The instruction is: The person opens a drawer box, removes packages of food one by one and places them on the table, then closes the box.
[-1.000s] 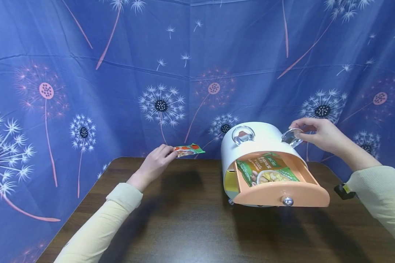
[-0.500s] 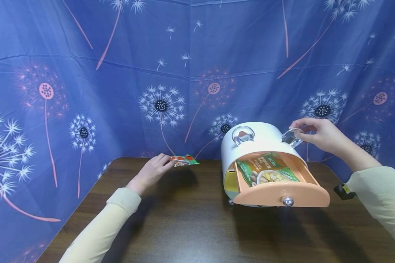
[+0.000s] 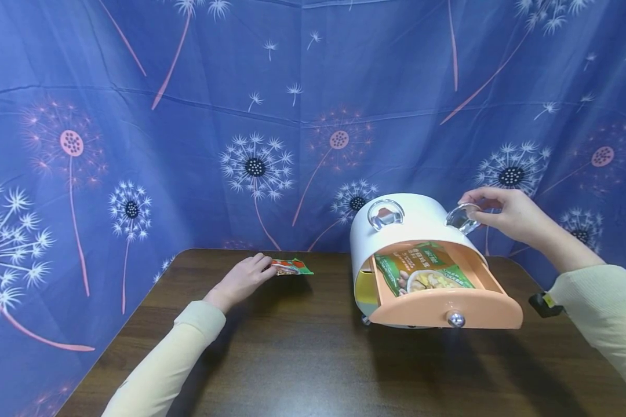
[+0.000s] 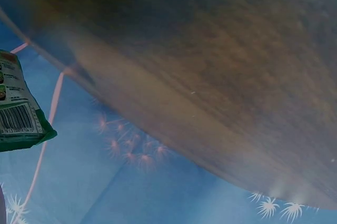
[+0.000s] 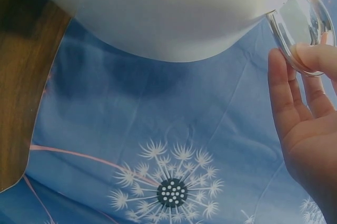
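Observation:
My left hand [image 3: 244,280] pinches one end of a small red and green food packet [image 3: 294,267], low over the back of the table. In the left wrist view, the barcode side of this packet [image 4: 16,108] shows at the left edge. On the right stands a white rounded storage box [image 3: 417,217] with a peach drawer [image 3: 422,310] pulled out. A larger green and orange food packet [image 3: 430,266] lies in that drawer. My right hand [image 3: 516,211] pinches the right round, shiny ear [image 3: 463,218] on top of the box; the right wrist view also shows this ear [image 5: 303,29] between thumb and fingers.
A second shiny ear [image 3: 385,214] sits on the box's top left. The drawer front bears a silver knob [image 3: 455,318]. A dark object [image 3: 545,304] lies by the right sleeve. Behind the brown wooden table [image 3: 292,359] hangs a blue dandelion-print cloth [image 3: 198,145].
My left hand has lowered the small packet toward the table and moved it slightly left. The right hand, box and drawer have stayed in place.

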Demonstrator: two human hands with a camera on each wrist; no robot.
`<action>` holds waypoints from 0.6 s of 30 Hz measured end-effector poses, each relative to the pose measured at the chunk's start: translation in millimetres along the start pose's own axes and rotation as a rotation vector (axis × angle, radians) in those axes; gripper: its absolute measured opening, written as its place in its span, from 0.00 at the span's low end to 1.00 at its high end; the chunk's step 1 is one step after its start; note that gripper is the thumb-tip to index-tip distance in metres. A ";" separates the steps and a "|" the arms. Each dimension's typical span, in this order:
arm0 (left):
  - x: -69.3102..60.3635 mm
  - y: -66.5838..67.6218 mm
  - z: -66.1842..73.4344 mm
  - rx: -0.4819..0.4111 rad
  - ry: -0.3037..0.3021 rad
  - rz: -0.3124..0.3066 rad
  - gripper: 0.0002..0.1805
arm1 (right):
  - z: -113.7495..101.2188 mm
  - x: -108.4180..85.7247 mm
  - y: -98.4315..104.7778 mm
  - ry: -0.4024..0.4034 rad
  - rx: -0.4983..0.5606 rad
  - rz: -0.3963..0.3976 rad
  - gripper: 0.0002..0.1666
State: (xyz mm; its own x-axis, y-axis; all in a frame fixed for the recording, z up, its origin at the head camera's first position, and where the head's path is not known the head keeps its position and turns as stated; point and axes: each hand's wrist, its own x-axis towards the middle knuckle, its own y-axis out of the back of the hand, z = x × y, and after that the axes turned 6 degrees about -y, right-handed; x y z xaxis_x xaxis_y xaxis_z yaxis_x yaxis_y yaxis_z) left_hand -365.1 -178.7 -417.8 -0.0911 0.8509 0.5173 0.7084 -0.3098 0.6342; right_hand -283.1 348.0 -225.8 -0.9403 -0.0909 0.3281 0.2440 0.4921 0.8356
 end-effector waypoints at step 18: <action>-7.0 -16.4 5.8 -0.035 0.051 -0.146 0.08 | 1.7 0.5 -2.3 -0.006 0.004 -0.005 0.23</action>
State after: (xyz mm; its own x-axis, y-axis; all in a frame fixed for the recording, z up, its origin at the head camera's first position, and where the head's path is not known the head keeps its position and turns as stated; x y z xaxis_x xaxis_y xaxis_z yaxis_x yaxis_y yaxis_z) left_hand -372.0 -177.2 -435.2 -0.2272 0.8656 0.4463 0.6601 -0.2000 0.7241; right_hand -284.6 348.3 -228.3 -0.9429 -0.0885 0.3212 0.2381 0.4954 0.8354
